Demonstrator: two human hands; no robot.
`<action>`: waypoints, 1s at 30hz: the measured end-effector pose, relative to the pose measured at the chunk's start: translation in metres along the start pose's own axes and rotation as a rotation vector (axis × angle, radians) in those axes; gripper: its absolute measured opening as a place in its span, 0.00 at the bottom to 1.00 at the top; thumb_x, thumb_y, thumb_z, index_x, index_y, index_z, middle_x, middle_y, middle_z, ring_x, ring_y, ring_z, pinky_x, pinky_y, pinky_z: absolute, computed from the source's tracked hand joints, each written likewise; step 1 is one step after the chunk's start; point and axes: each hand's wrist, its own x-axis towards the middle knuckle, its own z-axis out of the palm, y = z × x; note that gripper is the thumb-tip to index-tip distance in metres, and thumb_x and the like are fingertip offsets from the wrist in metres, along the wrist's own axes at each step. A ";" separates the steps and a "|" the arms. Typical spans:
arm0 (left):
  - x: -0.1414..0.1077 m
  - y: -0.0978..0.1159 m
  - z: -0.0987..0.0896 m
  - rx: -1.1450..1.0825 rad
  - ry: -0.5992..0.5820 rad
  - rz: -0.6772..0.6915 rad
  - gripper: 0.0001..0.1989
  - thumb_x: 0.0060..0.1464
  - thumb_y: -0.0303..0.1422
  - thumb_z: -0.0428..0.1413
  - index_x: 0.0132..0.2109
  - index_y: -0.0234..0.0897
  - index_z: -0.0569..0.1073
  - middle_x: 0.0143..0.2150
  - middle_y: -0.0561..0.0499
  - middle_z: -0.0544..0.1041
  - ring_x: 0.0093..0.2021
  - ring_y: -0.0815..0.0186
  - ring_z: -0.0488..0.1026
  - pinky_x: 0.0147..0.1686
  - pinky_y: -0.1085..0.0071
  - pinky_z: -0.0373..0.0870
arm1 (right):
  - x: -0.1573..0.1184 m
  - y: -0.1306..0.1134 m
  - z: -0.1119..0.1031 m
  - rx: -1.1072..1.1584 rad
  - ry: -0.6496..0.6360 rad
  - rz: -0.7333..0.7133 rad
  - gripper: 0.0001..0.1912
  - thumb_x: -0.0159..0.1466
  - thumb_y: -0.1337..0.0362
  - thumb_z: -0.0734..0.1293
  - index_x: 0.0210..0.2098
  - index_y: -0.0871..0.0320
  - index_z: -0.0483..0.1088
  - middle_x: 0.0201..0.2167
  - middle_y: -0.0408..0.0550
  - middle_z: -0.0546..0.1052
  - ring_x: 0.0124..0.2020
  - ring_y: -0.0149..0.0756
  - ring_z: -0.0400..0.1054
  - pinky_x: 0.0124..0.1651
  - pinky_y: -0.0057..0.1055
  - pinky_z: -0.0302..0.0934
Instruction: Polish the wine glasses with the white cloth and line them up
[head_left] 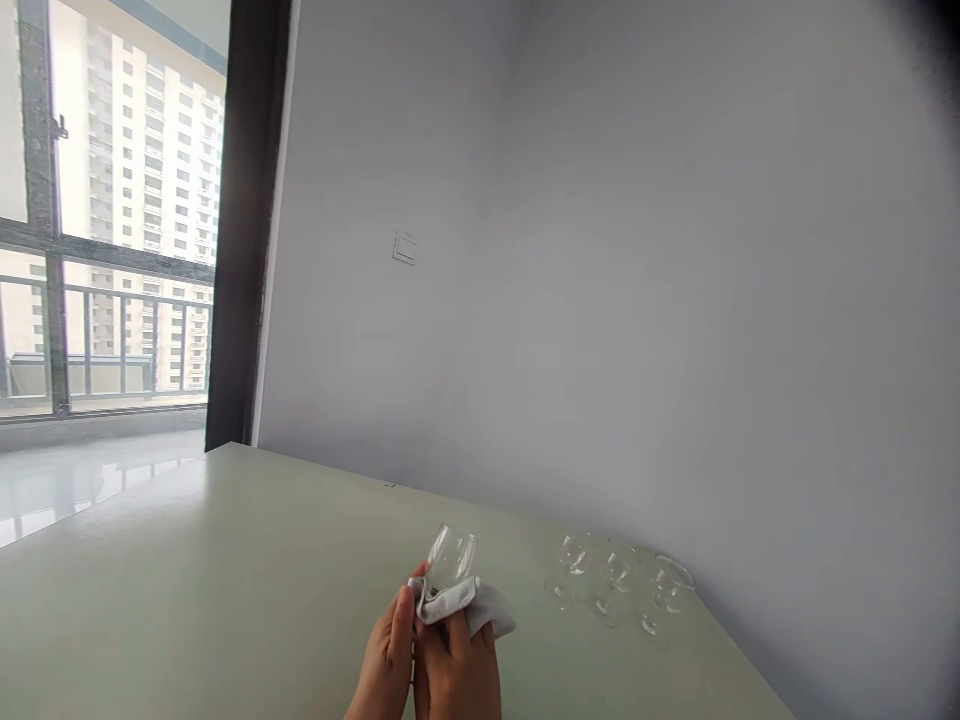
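Observation:
A clear glass (pixel 451 560) is held upright above the near part of the table, its bowl showing over a light grey cloth (pixel 450 602). My left hand (pixel 390 640) wraps round the lower left side of the glass, thumb up. Beside it my right hand (pixel 459 665) presses the cloth against the lower part of the glass, and a loose end of the cloth hangs out to the right. The glass's stem and base are hidden by the cloth and fingers.
Several clear stemmed glasses stand on the pale green table (pixel 225 580) at the right, among them one at the left of the group (pixel 574 555) and one in the middle (pixel 616 570). Grey walls (pixel 637 300) rise behind the table; a window is at the left.

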 end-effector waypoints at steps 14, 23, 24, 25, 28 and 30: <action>0.019 -0.009 -0.008 0.017 -0.105 -0.067 0.26 0.45 0.50 0.58 0.47 0.39 0.70 0.19 0.61 0.61 0.17 0.75 0.55 0.20 0.78 0.53 | 0.027 0.040 -0.020 0.967 -0.099 0.792 0.16 0.58 0.55 0.60 0.29 0.60 0.74 0.21 0.44 0.71 0.25 0.34 0.62 0.28 0.27 0.57; 0.011 0.005 -0.009 0.022 -0.056 -0.083 0.24 0.38 0.50 0.62 0.41 0.40 0.77 0.53 0.48 0.67 0.53 0.57 0.64 0.45 0.71 0.65 | 0.013 0.007 0.002 1.256 -0.273 0.665 0.25 0.58 0.45 0.61 0.35 0.61 0.75 0.28 0.49 0.74 0.32 0.38 0.65 0.40 0.34 0.60; 0.013 0.008 -0.010 0.007 -0.064 -0.105 0.24 0.37 0.51 0.62 0.38 0.39 0.78 0.55 0.47 0.66 0.55 0.56 0.62 0.47 0.71 0.64 | 0.013 0.008 0.001 1.217 -0.305 0.661 0.26 0.58 0.44 0.61 0.33 0.62 0.75 0.26 0.48 0.72 0.30 0.36 0.63 0.37 0.32 0.60; 0.015 0.010 -0.011 -0.010 -0.078 -0.131 0.23 0.37 0.51 0.62 0.36 0.38 0.78 0.56 0.46 0.66 0.56 0.54 0.61 0.47 0.70 0.64 | 0.013 0.010 0.001 1.172 -0.343 0.647 0.27 0.58 0.43 0.61 0.30 0.62 0.75 0.23 0.46 0.70 0.27 0.34 0.61 0.34 0.30 0.58; 0.021 0.007 -0.015 -0.062 -0.120 -0.211 0.23 0.37 0.51 0.62 0.33 0.36 0.78 0.58 0.45 0.65 0.56 0.53 0.61 0.46 0.69 0.63 | 0.014 0.020 -0.003 1.011 -0.416 0.593 0.25 0.60 0.46 0.59 0.24 0.62 0.70 0.18 0.40 0.62 0.23 0.30 0.54 0.27 0.27 0.51; 0.023 0.001 -0.016 -0.093 -0.134 -0.252 0.24 0.38 0.52 0.61 0.36 0.36 0.77 0.53 0.44 0.70 0.52 0.55 0.64 0.43 0.69 0.63 | 0.013 0.025 -0.003 0.895 -0.410 0.564 0.23 0.62 0.49 0.58 0.23 0.60 0.68 0.18 0.39 0.60 0.22 0.29 0.52 0.26 0.26 0.49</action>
